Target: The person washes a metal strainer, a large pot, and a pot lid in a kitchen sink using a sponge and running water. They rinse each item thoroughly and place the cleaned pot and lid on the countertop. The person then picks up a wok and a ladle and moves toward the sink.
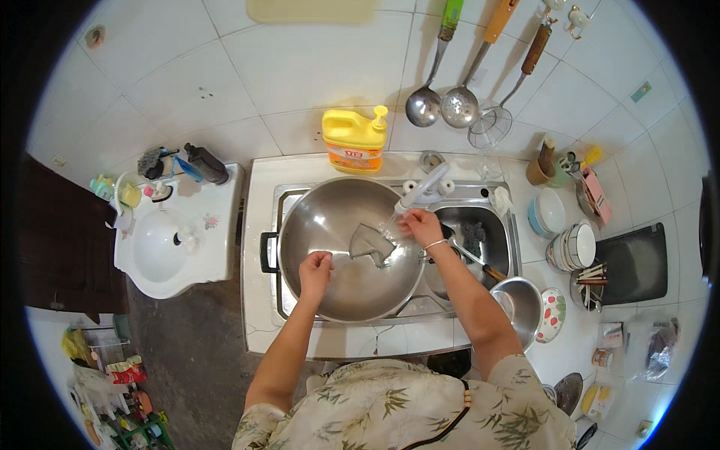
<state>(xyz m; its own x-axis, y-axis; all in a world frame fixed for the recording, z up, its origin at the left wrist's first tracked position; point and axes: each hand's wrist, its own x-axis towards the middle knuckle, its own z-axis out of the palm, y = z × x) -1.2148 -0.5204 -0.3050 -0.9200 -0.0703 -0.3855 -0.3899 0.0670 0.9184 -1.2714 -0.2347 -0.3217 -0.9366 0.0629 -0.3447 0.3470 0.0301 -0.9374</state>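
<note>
A wide steel basin [315, 202] with a black side handle sits over the left part of a steel sink. A grey cloth [370, 244] lies in it, with a little water around. My left hand [316, 271] hovers over the basin's near left side, fingers curled in, nothing visible in them. My right hand [421, 227], with a bracelet at the wrist, is at the basin's right edge, just below the tip of the white faucet [424, 186]. Its fingers are bent and slightly apart, holding nothing I can see. Water seems to fall beside its fingertips.
Behind the basin stands a yellow detergent jug [354, 142]. Right of it are the second sink bowl [487, 221], a steel pot [519, 307] and stacked bowls [574, 246]. Ladles [424, 107] hang on the tiled wall. A white washbasin [169, 244] stands at left.
</note>
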